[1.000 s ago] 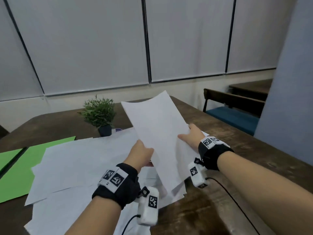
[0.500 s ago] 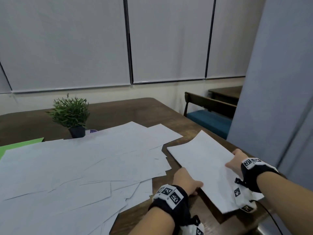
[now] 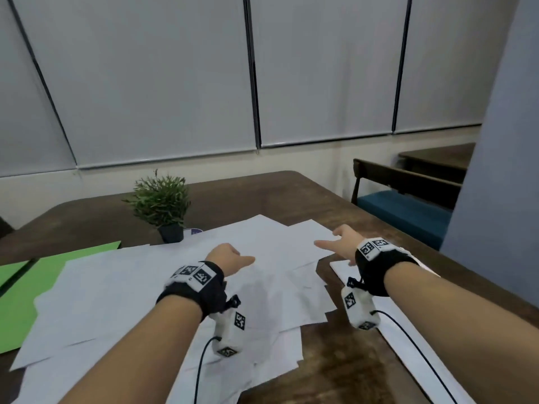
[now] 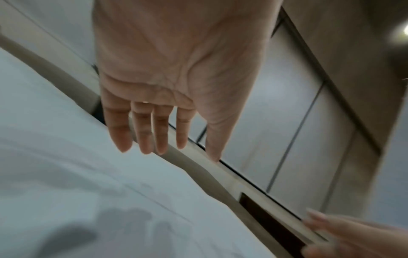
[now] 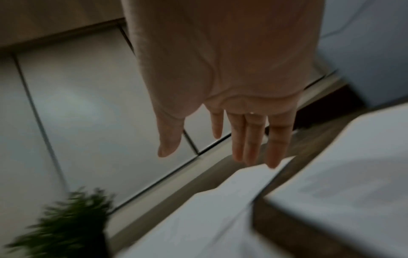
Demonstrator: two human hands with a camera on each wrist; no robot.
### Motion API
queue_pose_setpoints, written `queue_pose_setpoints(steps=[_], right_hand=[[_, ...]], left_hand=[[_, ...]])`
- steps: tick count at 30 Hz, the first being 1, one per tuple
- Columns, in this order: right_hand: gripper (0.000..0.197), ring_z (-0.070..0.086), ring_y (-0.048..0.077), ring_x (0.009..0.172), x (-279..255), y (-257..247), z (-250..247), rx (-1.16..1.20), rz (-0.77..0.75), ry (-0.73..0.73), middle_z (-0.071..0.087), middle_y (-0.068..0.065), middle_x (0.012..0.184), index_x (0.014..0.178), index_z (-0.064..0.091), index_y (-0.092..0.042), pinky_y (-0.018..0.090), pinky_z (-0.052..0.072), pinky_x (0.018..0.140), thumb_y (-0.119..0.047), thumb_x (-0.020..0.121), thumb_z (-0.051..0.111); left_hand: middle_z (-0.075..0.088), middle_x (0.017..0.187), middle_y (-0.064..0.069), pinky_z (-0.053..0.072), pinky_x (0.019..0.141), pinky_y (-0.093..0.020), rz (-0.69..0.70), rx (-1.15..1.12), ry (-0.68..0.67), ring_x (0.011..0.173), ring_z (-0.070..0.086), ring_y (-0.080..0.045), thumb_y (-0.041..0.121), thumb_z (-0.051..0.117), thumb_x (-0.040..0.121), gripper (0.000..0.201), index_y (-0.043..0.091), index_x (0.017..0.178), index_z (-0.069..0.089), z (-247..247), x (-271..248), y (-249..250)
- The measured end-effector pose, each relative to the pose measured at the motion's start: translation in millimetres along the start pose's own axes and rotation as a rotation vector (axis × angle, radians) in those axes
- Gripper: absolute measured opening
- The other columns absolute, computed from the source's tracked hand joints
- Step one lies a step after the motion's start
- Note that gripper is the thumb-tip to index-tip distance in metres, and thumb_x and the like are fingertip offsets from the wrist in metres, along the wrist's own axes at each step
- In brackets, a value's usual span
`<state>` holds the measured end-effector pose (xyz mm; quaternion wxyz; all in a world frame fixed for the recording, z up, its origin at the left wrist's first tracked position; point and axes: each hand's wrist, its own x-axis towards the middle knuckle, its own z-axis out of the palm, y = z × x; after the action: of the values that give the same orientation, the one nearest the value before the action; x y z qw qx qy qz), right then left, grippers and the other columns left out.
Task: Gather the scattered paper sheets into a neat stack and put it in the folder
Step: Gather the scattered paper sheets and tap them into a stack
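Several white paper sheets lie scattered and overlapping across the brown table. A separate neat stack of sheets rests at the table's right edge, partly under my right forearm. The green folder lies open at the left, partly under the sheets. My left hand hovers over the middle of the scattered sheets with straight fingers and holds nothing. My right hand is stretched out, empty, above the far right corner of the spread; its fingers are straight in the right wrist view.
A small potted plant stands behind the sheets, with a small purple-edged thing beside its pot. A chair with a blue seat stands beyond the table's right side. A grey partition rises at the right.
The sheets both hands held up a second ago were laid at the table's right edge. Both hands have let go and moved left and forward over the scattered spread.
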<state>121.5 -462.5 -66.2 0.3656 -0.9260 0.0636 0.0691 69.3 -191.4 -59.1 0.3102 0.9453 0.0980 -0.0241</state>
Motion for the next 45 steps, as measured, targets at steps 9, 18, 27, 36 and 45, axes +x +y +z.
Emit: queue_pose_setpoints(steps=[9,18,27,36,45], right_hand=[[0.108,0.030,0.029,0.141,52.2,-105.9,129.9,-0.146,-0.085,-0.213,0.029,0.006,0.155,0.151,0.019,-0.015,0.043,0.024,0.115,-0.076,0.072,0.058],[0.083,0.021,0.027,0.145,56.6,-131.0,172.8,-0.542,-0.169,-0.378,0.020,0.006,0.159,0.153,0.021,-0.021,0.036,0.018,0.114,-0.068,0.089,0.043],[0.076,0.004,0.023,0.149,48.7,-85.2,148.7,-0.502,-0.275,-0.539,-0.003,0.000,0.162,0.144,0.026,-0.052,0.043,0.015,0.119,-0.071,0.078,0.058],[0.054,0.045,0.013,0.126,24.3,-77.8,129.6,-0.326,-0.293,-0.494,0.048,-0.016,0.135,0.125,0.057,-0.044,0.028,0.040,0.103,-0.066,0.076,0.062],[0.131,0.029,0.030,0.140,25.0,-89.1,151.2,-0.569,-0.162,-0.378,0.026,0.000,0.153,0.150,0.013,-0.036,0.049,0.032,0.111,-0.078,0.043,0.074]], left_hand=[[0.043,0.144,-0.012,0.039,0.105,-0.035,-0.332,0.139,0.116,0.130,0.044,-0.028,0.048,0.068,0.082,0.078,0.007,0.141,0.038,-77.4,64.7,-157.4],[0.050,0.138,-0.006,0.033,0.092,-0.028,-0.247,0.498,-0.293,0.126,0.048,-0.022,0.063,0.036,0.092,0.065,0.011,0.127,0.051,-80.8,72.1,-181.6],[0.064,0.116,-0.005,0.036,0.090,-0.032,-0.217,0.417,-0.197,0.110,0.057,-0.022,0.068,0.036,0.089,0.068,0.010,0.116,0.058,-90.3,49.8,-177.4],[0.043,0.140,-0.004,0.042,0.097,-0.030,-0.229,0.516,-0.161,0.125,0.047,-0.024,0.077,0.066,0.061,0.106,0.017,0.141,0.032,-65.5,29.0,-175.4],[0.055,0.129,-0.003,0.044,0.093,-0.027,-0.252,0.465,-0.181,0.116,0.053,-0.020,0.082,0.061,0.060,0.100,0.011,0.129,0.046,-57.3,25.0,-159.9]])
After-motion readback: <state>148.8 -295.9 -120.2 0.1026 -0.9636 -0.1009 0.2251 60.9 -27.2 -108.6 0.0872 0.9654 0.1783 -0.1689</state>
